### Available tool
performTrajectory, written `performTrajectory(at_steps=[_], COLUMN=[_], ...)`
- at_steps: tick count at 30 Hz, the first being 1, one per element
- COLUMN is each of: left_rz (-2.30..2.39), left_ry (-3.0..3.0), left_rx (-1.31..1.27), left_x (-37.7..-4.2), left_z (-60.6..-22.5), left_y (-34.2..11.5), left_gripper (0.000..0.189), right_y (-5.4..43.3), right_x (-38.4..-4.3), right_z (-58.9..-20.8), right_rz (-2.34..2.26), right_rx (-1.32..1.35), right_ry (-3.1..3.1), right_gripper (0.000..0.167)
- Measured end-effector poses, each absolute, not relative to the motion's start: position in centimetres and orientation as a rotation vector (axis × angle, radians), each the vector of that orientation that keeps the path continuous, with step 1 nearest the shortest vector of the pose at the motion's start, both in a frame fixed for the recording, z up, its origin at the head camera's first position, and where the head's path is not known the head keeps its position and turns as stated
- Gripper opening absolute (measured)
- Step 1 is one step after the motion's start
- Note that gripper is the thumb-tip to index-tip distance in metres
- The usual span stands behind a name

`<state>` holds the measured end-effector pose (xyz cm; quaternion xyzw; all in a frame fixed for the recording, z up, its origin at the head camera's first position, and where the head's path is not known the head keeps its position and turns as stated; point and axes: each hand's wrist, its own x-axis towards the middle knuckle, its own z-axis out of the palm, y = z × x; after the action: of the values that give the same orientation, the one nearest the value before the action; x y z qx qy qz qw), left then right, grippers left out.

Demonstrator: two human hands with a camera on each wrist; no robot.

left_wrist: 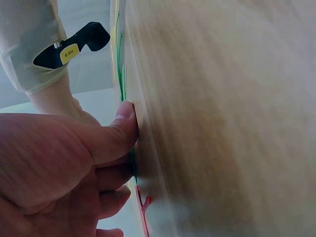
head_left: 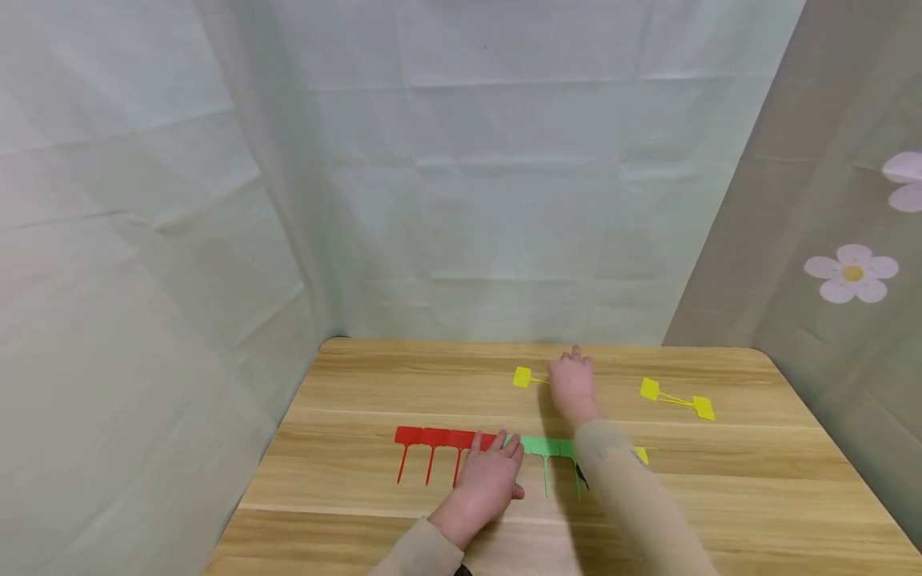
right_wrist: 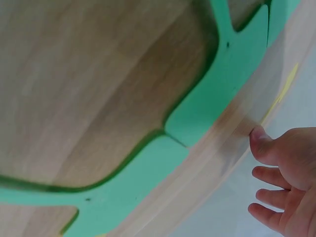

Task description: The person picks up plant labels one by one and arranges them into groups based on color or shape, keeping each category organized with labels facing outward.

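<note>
A row of flat plastic tags with thin tails runs across the table: red tags point(head_left: 435, 437) on the left, green tags point(head_left: 545, 446) beside them. My left hand point(head_left: 490, 478) lies over the place where red meets green, its fingers spread and fairly straight. Farther back, my right hand point(head_left: 574, 386) reaches over the table next to a yellow tag point(head_left: 522, 377), whose tail runs to the hand. In the right wrist view, the right hand's fingers point(right_wrist: 271, 198) are extended, with the thumb at the tabletop; I see nothing gripped. Its palm's underside is hidden.
Two more yellow tags point(head_left: 677, 398) lie at the back right, tails overlapping. Another yellow piece point(head_left: 642, 455) peeks out past the right sleeve point(head_left: 634, 496), which covers the row's right end. Hanging cloth point(head_left: 504, 200) stands behind the wooden table point(head_left: 346, 480).
</note>
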<state>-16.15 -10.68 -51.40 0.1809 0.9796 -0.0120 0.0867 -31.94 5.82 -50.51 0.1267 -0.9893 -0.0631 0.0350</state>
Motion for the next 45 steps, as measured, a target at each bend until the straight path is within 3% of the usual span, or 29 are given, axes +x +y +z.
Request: performTrajectory(at_steps=[38, 45], left_rz=[-0.018, -0.021], left_ry=[2.912, 2.913], left_rx=[0.532, 0.532], left_x=[-16.13, -15.90], left_z=[-51.29, -51.12], left_y=[-10.63, -10.63], left_gripper=[0.072, 0.073], right_y=[5.69, 6.15], right_x=[-32.04, -32.12], right_z=[-51.01, -50.88], right_rz=[-0.211, -0.141], right_rx=[0.391, 0.399], right_ry=[-3.030, -3.019], right_gripper=[0.023, 0.016])
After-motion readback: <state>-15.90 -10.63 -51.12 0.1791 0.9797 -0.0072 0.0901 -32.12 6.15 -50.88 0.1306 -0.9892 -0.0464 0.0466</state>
